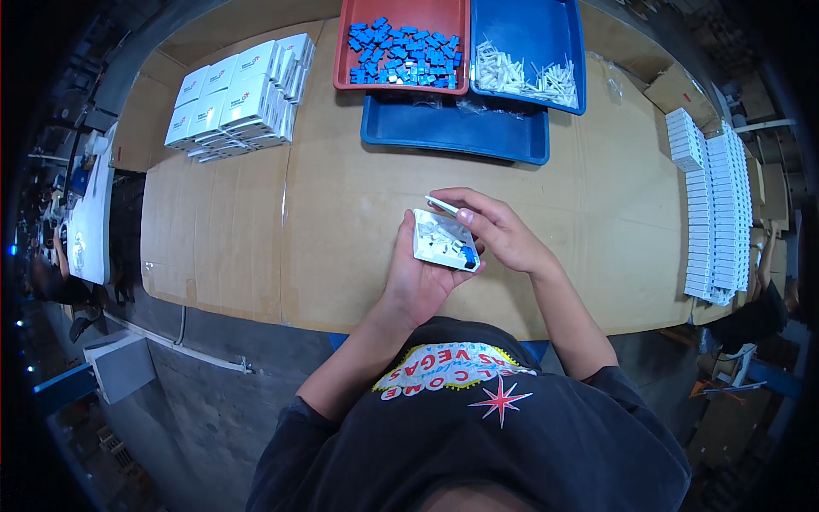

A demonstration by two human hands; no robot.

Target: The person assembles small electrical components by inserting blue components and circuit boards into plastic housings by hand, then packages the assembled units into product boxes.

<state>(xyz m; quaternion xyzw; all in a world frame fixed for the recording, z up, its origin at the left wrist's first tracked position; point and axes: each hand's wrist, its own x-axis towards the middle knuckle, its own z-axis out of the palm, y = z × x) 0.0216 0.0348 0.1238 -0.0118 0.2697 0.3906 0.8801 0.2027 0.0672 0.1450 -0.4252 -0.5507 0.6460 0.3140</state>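
Note:
In front of my chest, my left hand (418, 277) is closed around a small white open box (424, 247), tilted on the palm. Inside it lie white parts, and a small blue piece (469, 255) sits at its right corner. My right hand (499, 226) hovers over the box's upper right side. Between its thumb and fingers it pinches a slim white stick-like piece (441, 206), whose exact kind I cannot make out.
At the far side stand a red tray (339, 60) of small blue parts and a blue tray (581, 77) of white sticks. Another blue tray (452, 141) sits below them. Stacked white boxes (243, 98) are at left, tall white stacks (712, 213) at right, all on the cardboard-covered table (341, 205).

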